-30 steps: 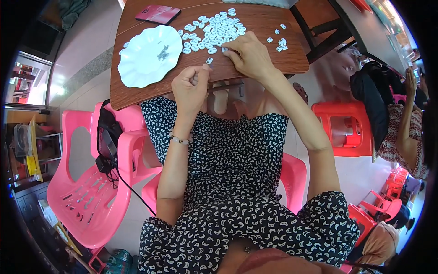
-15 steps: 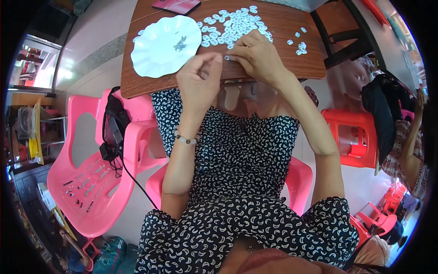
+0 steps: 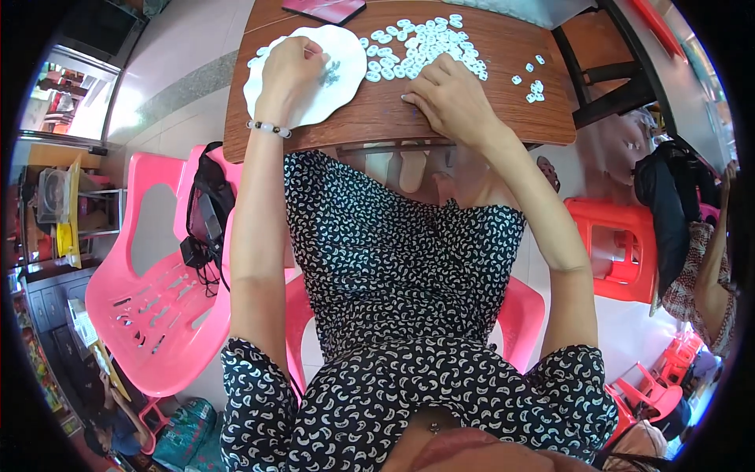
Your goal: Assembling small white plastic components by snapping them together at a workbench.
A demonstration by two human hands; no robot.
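Note:
A white plate with a wavy rim point(image 3: 346, 46) lies at the left of the wooden table point(image 3: 472, 130). In it is a small heap of tiny grey pieces point(image 3: 330, 73). My left hand point(image 3: 292, 69) is over the plate, its fingers bent together beside the heap; what they pinch, if anything, is too small to make out. A spread pile of small white oval pieces with holes point(image 3: 429, 41) lies at the table's far middle. At the pile's near edge my right hand point(image 3: 452, 101) rests with curled fingers, thumb and fingertips close together; their contents are hidden.
Several white pieces point(image 3: 535, 93) lie apart at the table's right. A pink flat case point(image 3: 326, 8) is at the far left edge. Pink chair point(image 3: 157, 315) with a black bag point(image 3: 206, 212) stands left; red stool point(image 3: 609, 248) stands right. Another person point(image 3: 704, 267) is at far right.
My left hand has moved left and away from me, from beside my right hand to over the plate. My right hand stays by the pile. The whole view has shifted slightly.

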